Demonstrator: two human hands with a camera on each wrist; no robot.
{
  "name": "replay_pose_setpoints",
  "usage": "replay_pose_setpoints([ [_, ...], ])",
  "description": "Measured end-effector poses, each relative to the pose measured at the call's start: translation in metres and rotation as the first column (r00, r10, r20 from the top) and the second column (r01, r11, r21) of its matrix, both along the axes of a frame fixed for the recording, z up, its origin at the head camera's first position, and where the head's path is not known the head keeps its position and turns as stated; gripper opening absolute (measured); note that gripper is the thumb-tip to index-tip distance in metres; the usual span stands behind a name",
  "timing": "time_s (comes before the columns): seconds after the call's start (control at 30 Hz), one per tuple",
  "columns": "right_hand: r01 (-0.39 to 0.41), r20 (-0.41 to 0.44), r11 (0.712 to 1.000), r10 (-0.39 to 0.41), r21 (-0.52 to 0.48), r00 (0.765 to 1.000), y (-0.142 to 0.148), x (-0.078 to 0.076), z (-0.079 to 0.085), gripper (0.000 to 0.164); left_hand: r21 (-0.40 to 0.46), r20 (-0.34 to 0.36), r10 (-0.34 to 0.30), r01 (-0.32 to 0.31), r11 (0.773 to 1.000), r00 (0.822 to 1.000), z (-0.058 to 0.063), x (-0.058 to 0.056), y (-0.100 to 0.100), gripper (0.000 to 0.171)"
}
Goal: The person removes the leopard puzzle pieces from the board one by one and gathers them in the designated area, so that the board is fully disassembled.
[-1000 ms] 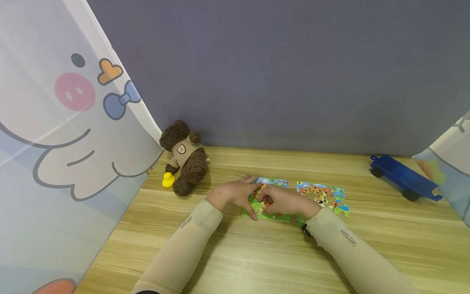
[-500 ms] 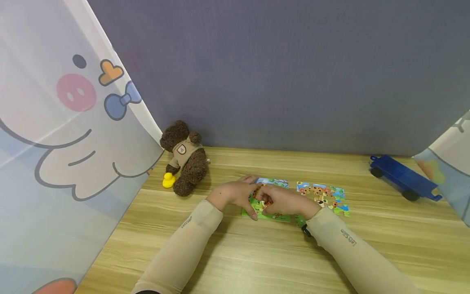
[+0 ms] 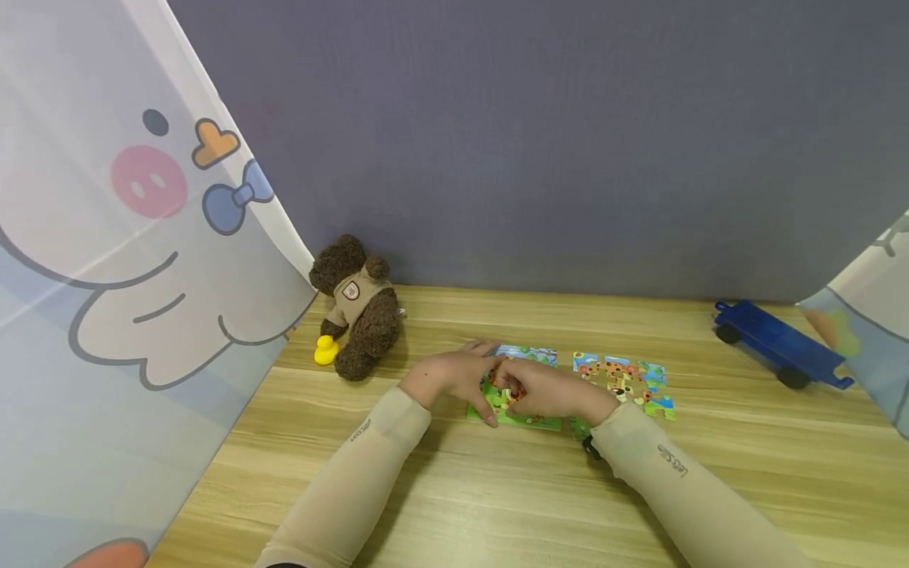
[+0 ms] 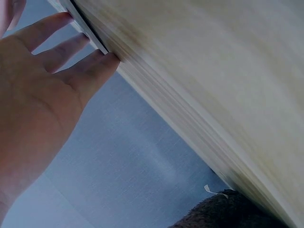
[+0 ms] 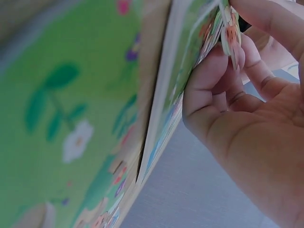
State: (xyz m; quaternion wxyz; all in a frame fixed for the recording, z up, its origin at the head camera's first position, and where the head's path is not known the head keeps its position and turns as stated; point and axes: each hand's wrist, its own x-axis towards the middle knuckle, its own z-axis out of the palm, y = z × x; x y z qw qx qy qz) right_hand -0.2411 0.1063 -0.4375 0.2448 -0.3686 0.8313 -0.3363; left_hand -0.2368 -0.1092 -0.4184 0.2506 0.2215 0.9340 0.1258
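Observation:
Both hands are over the left jigsaw puzzle (image 3: 531, 355), a spotted-animal picture on a green and blue ground. My left hand (image 3: 458, 380) rests at its left side, thumb toward the near edge. In the left wrist view, the extended fingers (image 4: 92, 76) touch the board's edge (image 4: 88, 26). My right hand (image 3: 552, 388) reaches in from the right and pinches a small puzzle piece (image 5: 231, 42), tilted up close over the board in the right wrist view. A second jigsaw puzzle (image 3: 656, 372), with gaps in its picture, lies just right, partly hidden by the right forearm.
At the back left, a brown teddy bear (image 3: 374, 319) in a beige shirt leans beside a yellow rubber duck (image 3: 326, 351). A blue toy trailer (image 3: 779, 341) with black wheels stands at the back right. A grey partition (image 3: 540, 150) rises behind the wooden table (image 3: 454, 497).
The right fingers shift slightly over the left puzzle, and the pinched piece turns, its orange part showing differently. The left hand stays in place.

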Motion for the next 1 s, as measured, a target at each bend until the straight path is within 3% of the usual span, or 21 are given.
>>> replay_pose_setpoints([
  [0.67,-0.006,-0.053,1.0,0.008,0.023,0.999,0.001,0.006,0.006,0.016,-0.017,-0.018,-0.008,0.007,1.0,1.0,0.002,0.001,0.002,0.122],
  [1.0,0.052,-0.039,0.994,-0.056,-0.096,0.998,0.021,0.002,0.017,0.02,-0.042,-0.036,-0.013,0.011,0.999,0.999,0.002,-0.003,0.004,0.123],
])
